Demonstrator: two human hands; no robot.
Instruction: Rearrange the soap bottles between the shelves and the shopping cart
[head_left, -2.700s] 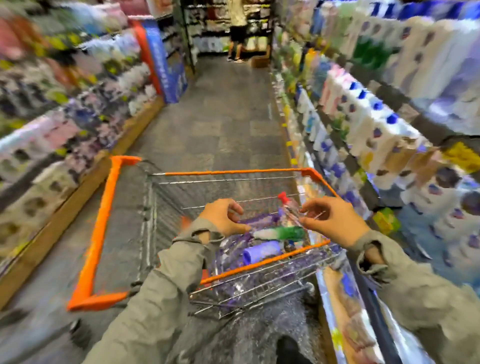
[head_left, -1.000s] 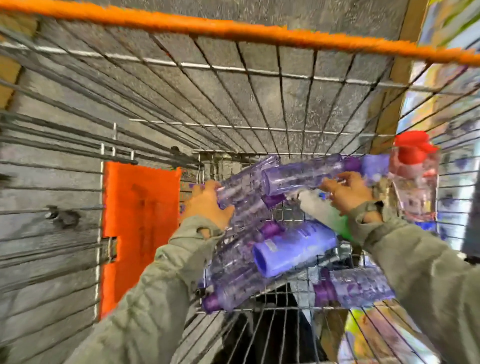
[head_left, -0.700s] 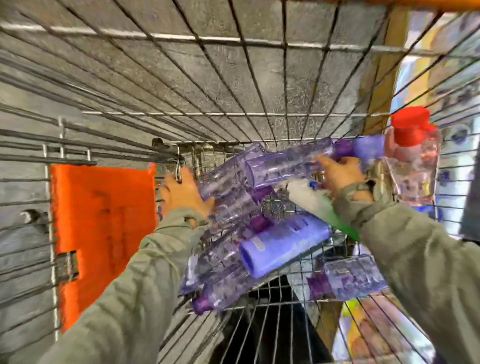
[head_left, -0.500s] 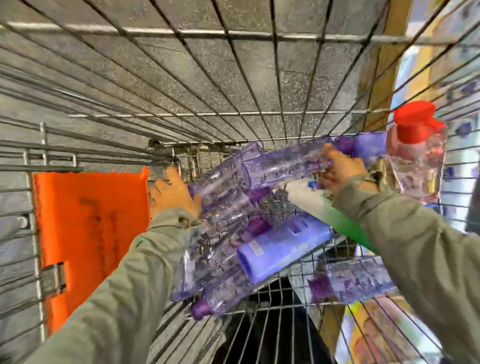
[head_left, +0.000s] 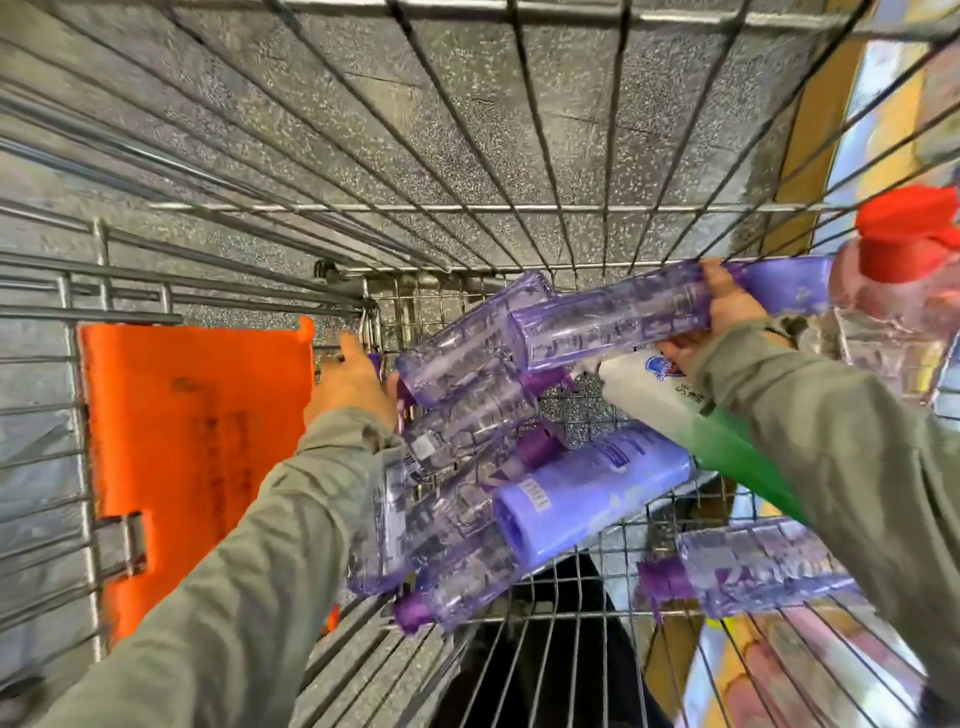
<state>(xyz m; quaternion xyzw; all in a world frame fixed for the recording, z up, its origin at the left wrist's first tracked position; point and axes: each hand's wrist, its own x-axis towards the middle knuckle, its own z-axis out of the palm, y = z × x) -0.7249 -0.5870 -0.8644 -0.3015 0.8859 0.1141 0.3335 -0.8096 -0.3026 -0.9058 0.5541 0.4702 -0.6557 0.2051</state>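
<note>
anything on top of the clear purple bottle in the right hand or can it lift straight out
Nothing visible lies on it. The right hand grips the clear purple bottle at the top of the pile; the white-and-green bottle is under it, the red-capped bottle beside it.

you can read almost nothing here. the white and green bottle (head_left: 675, 415) carries a round blue and red logo (head_left: 661, 368) and some dark characters, too blurred to read. the lilac bottle (head_left: 613, 483) has small white labels (head_left: 535, 497), and a clear bottle (head_left: 467, 415) a barcode sticker (head_left: 415, 462); their print is too small.
</note>
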